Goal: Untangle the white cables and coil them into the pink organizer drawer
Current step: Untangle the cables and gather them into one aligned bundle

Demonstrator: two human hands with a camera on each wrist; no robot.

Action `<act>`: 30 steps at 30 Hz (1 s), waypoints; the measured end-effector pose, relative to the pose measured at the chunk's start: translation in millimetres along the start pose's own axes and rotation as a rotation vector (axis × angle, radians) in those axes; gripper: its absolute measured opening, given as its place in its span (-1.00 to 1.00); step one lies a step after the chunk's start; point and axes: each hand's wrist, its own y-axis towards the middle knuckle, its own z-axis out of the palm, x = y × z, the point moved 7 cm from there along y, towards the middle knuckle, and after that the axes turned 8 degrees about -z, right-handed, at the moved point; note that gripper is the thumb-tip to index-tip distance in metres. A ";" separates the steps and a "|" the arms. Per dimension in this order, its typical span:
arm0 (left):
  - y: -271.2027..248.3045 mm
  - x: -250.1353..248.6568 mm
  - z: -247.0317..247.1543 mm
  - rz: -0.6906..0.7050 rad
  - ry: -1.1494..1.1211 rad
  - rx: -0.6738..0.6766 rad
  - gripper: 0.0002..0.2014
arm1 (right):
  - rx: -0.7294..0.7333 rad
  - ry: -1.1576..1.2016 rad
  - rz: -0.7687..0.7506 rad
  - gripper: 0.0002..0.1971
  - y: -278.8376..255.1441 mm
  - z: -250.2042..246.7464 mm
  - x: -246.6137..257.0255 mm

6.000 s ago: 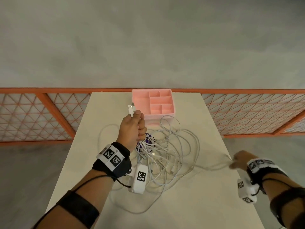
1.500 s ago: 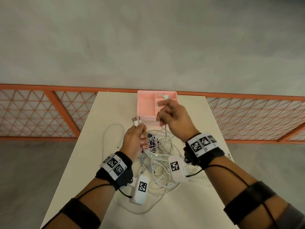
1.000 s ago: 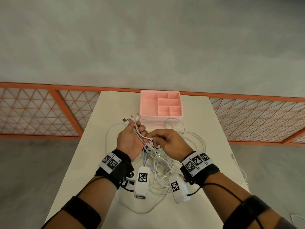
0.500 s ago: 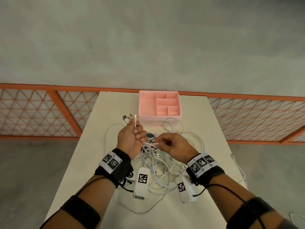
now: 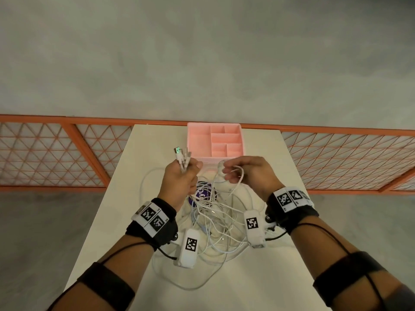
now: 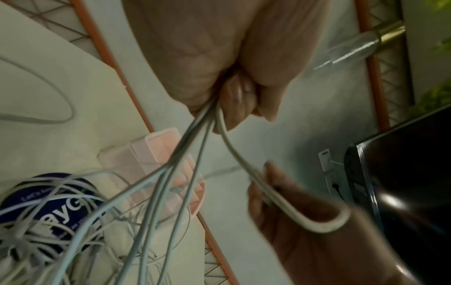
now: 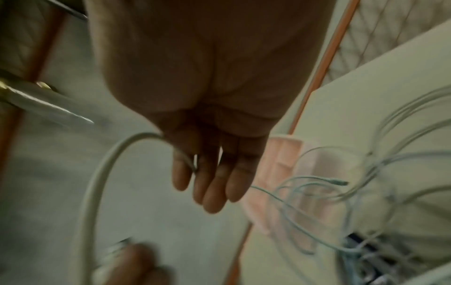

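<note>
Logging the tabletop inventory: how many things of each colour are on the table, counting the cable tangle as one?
Pink: 1, the organizer drawer
White: 1, the cable tangle, strands uncountable
Dark blue: 1, a round printed thing under the cables
Total: 3

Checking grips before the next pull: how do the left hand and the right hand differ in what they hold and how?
The left hand is fisted round several cable ends, plugs sticking up; the right hand has looser fingers with one cable loop hooked over them. The left hand sits nearer the tangle by the purple disc; the right hand sits nearer the pink organizer. Both are raised above the table.
</note>
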 end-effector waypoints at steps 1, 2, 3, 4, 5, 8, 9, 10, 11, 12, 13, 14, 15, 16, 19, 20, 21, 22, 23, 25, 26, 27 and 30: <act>0.8 -1.0 2.2 0.013 0.026 -0.003 -0.88 | 0.049 0.069 -0.015 -0.70 -0.7 10.2 10.3; 1.7 -2.7 3.5 0.030 0.041 -0.021 -0.89 | 0.108 0.124 -0.019 -0.73 -2.8 20.0 18.1; 2.9 -4.5 4.3 0.051 0.048 -0.041 -0.88 | 0.164 0.144 -0.024 -0.74 -5.2 28.4 23.8; 3.4 -7.2 5.5 0.079 0.058 -0.051 -0.87 | 0.208 0.125 -0.038 -0.75 -7.2 35.2 26.4; 4.0 -8.9 7.3 0.101 0.069 -0.047 -0.86 | 0.239 0.077 -0.068 -0.80 -8.9 40.6 28.4; 5.0 -4.0 15.2 0.068 0.043 0.066 -0.73 | 0.249 0.009 -0.193 -0.82 -10.5 49.1 37.7; 5.0 -1.1 15.7 0.046 0.029 0.103 -0.68 | 0.212 0.029 -0.241 -0.80 -8.9 46.5 43.9; 5.3 1.9 14.6 0.034 0.041 0.127 -0.68 | 0.156 0.073 -0.293 -0.79 -6.3 40.6 52.2; 4.7 4.9 12.4 0.026 0.065 0.139 -0.74 | 0.089 0.133 -0.349 -0.80 -3.7 32.1 62.0; 4.3 8.9 8.7 0.016 0.086 0.139 -0.79 | 0.024 0.205 -0.402 -0.82 -1.2 22.4 72.1; 4.5 13.6 3.9 -0.002 0.085 0.127 -0.80 | -0.035 0.273 -0.445 -0.82 1.5 12.2 80.6; 5.0 18.2 -1.5 -0.027 0.058 0.102 -0.81 | -0.082 0.325 -0.477 -0.79 3.2 3.5 87.3; 6.1 22.5 -6.8 -0.057 0.008 0.069 -0.81 | -0.118 0.347 -0.494 -0.75 4.2 -3.0 91.3; 7.2 25.5 -11.0 -0.082 -0.053 0.038 -0.81 | -0.148 0.324 -0.491 -0.71 4.8 -7.5 91.6; 10.2 27.1 -19.4 -0.106 -0.115 -0.036 -0.82 | -0.191 -0.179 -0.329 -0.63 9.4 -14.5 72.5; 10.7 26.4 -21.3 -0.094 -0.071 -0.052 -0.82 | -0.137 -0.490 -0.209 -0.61 11.6 -14.6 60.1; 10.5 25.8 -21.6 -0.083 -0.007 -0.062 -0.83 | -0.047 -0.809 -0.067 -0.58 11.4 -14.8 46.2; 10.1 25.5 -20.1 -0.073 0.066 -0.065 -0.83 | 0.043 -1.089 0.052 -0.54 8.5 -14.4 34.0; 9.6 25.5 -16.3 -0.065 0.140 -0.058 -0.84 | 0.101 -1.289 0.099 -0.46 4.6 -10.9 27.5; 9.7 25.2 -5.4 -0.037 0.272 -0.033 -0.82 | 0.194 -1.450 -0.064 -0.28 -0.4 14.5 26.9; 10.2 24.5 -0.1 -0.021 0.318 -0.024 -0.80 | 0.264 -1.460 -0.206 -0.30 -1.1 31.7 26.3; 10.6 23.5 3.6 -0.010 0.342 -0.022 -0.78 | 0.337 -1.457 -0.305 -0.42 -2.3 47.2 26.9; 11.0 21.7 4.9 -0.019 0.271 -0.007 -0.76 | 0.422 -1.247 -0.285 -0.70 -1.8 58.1 31.7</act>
